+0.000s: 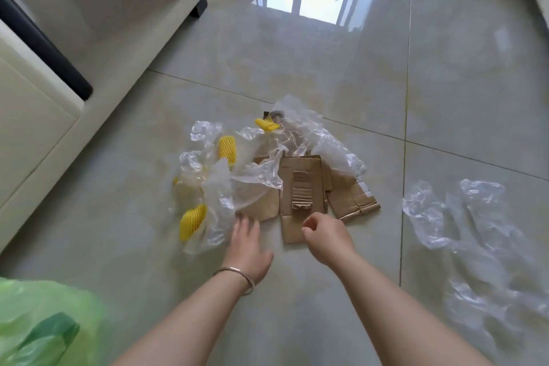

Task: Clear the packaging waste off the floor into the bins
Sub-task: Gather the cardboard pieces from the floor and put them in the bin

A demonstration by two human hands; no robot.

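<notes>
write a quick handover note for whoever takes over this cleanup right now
Left hand: open, fingers spread at the edge of the clear plastic wrap, holding nothing.
Right hand: loosely curled over the near edge of the flattened cardboard; whether it grips is unclear.
On the floor: cardboard, wrap, yellow foam nets, a separate plastic sheet to the right.
Green bag at near left.
Done: nothing visibly binned. Left: everything.

Both forearms are bare, sleeveless, with a thin silver bangle (pixel 237 273) circling the left wrist.
</notes>
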